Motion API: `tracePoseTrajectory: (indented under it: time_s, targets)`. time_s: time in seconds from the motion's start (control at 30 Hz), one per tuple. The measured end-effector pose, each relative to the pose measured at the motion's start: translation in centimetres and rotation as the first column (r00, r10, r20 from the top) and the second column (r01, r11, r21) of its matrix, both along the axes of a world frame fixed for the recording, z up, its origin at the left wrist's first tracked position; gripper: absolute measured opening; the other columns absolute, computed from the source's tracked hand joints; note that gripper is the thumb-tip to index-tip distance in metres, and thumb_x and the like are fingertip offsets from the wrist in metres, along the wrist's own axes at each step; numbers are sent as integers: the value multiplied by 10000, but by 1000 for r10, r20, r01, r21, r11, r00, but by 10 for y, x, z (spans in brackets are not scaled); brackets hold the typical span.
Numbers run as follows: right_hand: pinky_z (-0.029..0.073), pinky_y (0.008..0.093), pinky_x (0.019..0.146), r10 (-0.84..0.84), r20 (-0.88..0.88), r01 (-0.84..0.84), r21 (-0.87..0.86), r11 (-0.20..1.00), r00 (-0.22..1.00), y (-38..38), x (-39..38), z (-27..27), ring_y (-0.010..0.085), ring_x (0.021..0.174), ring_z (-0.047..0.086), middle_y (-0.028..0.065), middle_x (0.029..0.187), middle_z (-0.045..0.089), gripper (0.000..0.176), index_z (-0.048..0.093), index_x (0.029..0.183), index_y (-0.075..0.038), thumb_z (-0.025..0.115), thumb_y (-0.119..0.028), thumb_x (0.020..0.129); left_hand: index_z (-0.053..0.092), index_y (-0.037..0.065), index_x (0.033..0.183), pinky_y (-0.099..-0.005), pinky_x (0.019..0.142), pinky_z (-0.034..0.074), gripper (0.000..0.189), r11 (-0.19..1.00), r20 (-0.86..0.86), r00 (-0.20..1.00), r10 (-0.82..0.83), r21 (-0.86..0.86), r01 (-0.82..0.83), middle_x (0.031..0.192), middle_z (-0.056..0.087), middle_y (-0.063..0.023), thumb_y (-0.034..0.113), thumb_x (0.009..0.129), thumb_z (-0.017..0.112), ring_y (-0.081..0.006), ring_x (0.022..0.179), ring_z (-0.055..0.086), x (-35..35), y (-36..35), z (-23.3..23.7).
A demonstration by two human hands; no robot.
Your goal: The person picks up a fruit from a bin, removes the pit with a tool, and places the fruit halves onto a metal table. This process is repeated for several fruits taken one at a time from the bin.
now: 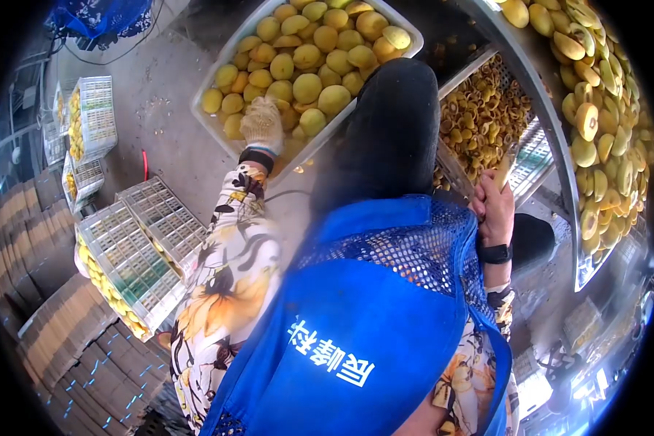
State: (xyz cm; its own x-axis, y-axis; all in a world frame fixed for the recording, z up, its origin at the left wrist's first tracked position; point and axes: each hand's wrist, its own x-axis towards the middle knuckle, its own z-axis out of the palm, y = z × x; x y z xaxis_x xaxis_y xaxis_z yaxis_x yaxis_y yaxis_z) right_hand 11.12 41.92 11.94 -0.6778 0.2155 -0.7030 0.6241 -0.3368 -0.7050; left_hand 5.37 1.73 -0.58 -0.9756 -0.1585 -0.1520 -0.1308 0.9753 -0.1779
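My left hand [261, 125], in a cream knitted glove, reaches down among whole yellow peaches [307, 88] in a white plastic crate [416, 36]. Its fingertips are hidden against the fruit, and I cannot tell whether they are closed on a peach. My right hand [493, 209] is bare and closed around a slim tan tool with a metal end [508, 166], which points up and away. Just beyond this hand, a heap of cut peach pieces [487, 102] lies in a crate beside a metal frame.
Halved peaches [603, 145] cover a metal-edged table [564, 156] at the right. Stacked white crates [134, 251] with yellow fruit stand to the left, near piles of flat cardboard [73, 327]. My dark-clad knee [392, 123] rises between the two work areas.
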Motion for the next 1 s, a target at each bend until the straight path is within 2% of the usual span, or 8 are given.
tracePoseTrajectory:
  time_s: [0.1, 0.2, 0.33, 0.47, 0.6, 0.7, 0.83, 1.0]
  targets:
    - [275, 203, 339, -23, 5, 23, -25, 999, 1000, 1, 2, -2, 66, 355, 317, 18, 602, 429, 142, 445, 960, -44, 516, -92, 847, 535, 60, 864, -324, 570, 494, 183, 920, -28, 978, -205, -346, 183, 898, 530, -123, 205, 754, 513, -241, 737, 556, 13, 11, 2]
    - [272, 204, 338, -3, -14, 3, -26, 1000, 1000, 2, 4, -3, 65, 357, 318, 19, 604, 428, 142, 446, 962, -45, 516, -90, 846, 508, 130, 929, -306, 498, 486, 164, 940, -51, 946, -319, -141, 309, 827, 480, -83, 146, 767, 520, -222, 685, 539, 24, 30, 34]
    - [271, 205, 337, 12, -10, -12, 5, 1000, 1000, 2, 3, -1, 61, 360, 320, 19, 606, 426, 141, 445, 961, -42, 513, -91, 848, 566, 91, 956, -395, 694, 487, 253, 897, 78, 963, -256, 390, 207, 994, 518, -143, 207, 735, 603, -319, 853, 572, 29, 25, 31]
    - [274, 203, 344, 32, -33, -32, 1, 999, 999, 4, 8, -1, 63, 362, 321, 18, 609, 428, 134, 448, 951, -36, 513, -91, 848, 583, 36, 1016, -388, 785, 463, 425, 800, 186, 974, 132, 560, -216, 1001, 583, -225, 348, 728, 606, -347, 883, 588, 17, 14, 38]
    - [281, 199, 355, 46, -40, -46, 11, 999, 998, 3, 9, -1, 65, 373, 326, 18, 612, 428, 131, 453, 945, -34, 517, -88, 845, 597, 20, 996, -369, 777, 462, 467, 886, 410, 912, -27, 433, -169, 964, 609, -197, 368, 695, 677, -318, 873, 595, 8, 22, 47]
    - [287, 195, 363, 48, -45, -47, 28, 999, 998, 1, 8, -1, 63, 387, 331, 16, 613, 426, 136, 455, 946, -33, 522, -86, 840, 596, 4, 901, -393, 755, 464, 419, 914, 145, 974, -172, 393, 103, 903, 604, -207, 358, 687, 668, -344, 828, 593, 23, 13, -2]
    - [295, 194, 368, 38, -45, -39, -7, 999, 998, -2, 5, -4, 62, 398, 337, 14, 608, 426, 137, 459, 942, -32, 529, -83, 835, 599, 19, 857, -404, 714, 471, 428, 958, 80, 991, -103, 277, 77, 855, 604, -203, 413, 696, 640, -355, 811, 592, 27, 40, 0]
    - [293, 189, 367, 67, -57, -65, 37, 997, 996, 1, 5, 4, 58, 406, 338, 12, 605, 425, 117, 461, 926, -35, 523, -76, 835, 626, 43, 899, -395, 714, 472, 392, 951, 430, 896, -115, 308, -26, 824, 623, -202, 415, 798, 551, -313, 804, 613, -20, 21, 47]
